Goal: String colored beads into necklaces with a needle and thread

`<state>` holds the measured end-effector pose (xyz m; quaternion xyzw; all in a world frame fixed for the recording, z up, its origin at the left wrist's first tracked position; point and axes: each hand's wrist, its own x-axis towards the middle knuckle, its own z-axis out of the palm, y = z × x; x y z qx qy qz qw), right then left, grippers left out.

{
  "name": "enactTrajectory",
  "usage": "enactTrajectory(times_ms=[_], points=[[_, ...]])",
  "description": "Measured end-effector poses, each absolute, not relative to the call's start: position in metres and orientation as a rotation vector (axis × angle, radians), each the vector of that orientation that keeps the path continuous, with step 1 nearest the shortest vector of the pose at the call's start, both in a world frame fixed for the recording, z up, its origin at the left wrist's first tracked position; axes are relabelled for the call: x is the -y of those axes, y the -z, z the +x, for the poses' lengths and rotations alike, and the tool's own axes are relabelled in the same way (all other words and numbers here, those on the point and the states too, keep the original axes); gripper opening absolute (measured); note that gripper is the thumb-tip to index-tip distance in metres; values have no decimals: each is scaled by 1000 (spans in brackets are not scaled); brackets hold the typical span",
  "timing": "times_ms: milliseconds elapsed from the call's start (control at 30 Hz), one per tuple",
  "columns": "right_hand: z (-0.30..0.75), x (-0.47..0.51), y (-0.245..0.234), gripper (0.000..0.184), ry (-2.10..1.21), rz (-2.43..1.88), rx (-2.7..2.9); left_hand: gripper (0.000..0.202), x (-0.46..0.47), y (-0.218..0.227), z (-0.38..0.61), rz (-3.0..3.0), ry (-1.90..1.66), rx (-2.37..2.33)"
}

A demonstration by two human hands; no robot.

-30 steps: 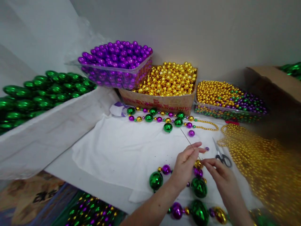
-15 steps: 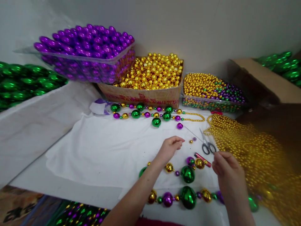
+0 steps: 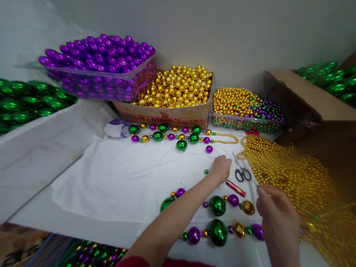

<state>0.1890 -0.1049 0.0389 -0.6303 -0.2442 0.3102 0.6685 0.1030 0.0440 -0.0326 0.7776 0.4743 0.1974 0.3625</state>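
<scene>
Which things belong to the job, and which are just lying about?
Likely the job:
needle, in the right hand
front beads
purple tub and gold box, matching colours

Apparently lying about, unheld:
scissors
red tube
packet

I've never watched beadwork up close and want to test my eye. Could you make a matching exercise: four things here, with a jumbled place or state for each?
Things:
1. right hand
2. scissors
3. heaped purple balls
4. red tube

Places or states:
A. piled in a clear tub
B. between the scissors and a large green ball
C. pinching a thin wire-like thing
D. black-handled

Pairs: 1-C, 2-D, 3-A, 4-B
</scene>
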Motion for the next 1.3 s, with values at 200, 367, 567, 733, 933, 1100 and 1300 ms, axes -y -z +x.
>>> enactTrajectory(times_ms=[200,367,567,733,933,1100,1300], points=[[186,99,-38,22,-671,-1357,590,20,-45,26,79,1773,-684,-1177],[183,102,-51,18,-630,-1404,532,23,-19,12,31,1282,-808,-1093],[171,95,-50,17,-681,-1390,601,19,5,11,-6,281,-928,-773],[172,90,-45,20,-868,-1239,475,18,7,14,-11,147,-940,-736],[176,89,-47,19,-884,-1210,453,20,9,17,-11,137,-914,-699],[181,84,-47,19,-875,-1140,508,20,9,17,-12,139,-926,-716],[190,82,-49,16,-892,-1123,504,20,11,18,-13,134,-914,-720]])
